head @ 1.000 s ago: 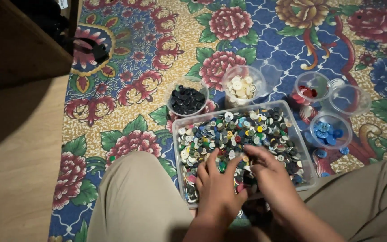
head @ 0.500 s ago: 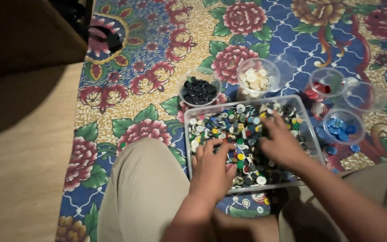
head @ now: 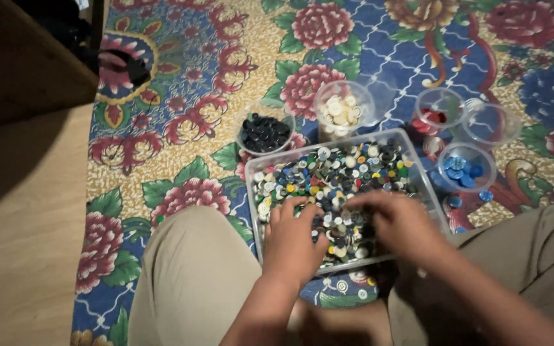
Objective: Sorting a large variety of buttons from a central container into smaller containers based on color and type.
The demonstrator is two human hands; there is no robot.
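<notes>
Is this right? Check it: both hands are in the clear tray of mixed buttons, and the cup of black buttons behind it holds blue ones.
Not quite. In the head view both hands, left and right, are in the clear tray of mixed buttons, but that cup holds black buttons; the blue ones fill another cup to the tray's right.

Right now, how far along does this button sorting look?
Partly done: small cups hold black buttons, cream buttons, blue buttons and a few red ones. Both the left hand and right hand are in the clear tray, where a large mixed heap remains.
</notes>
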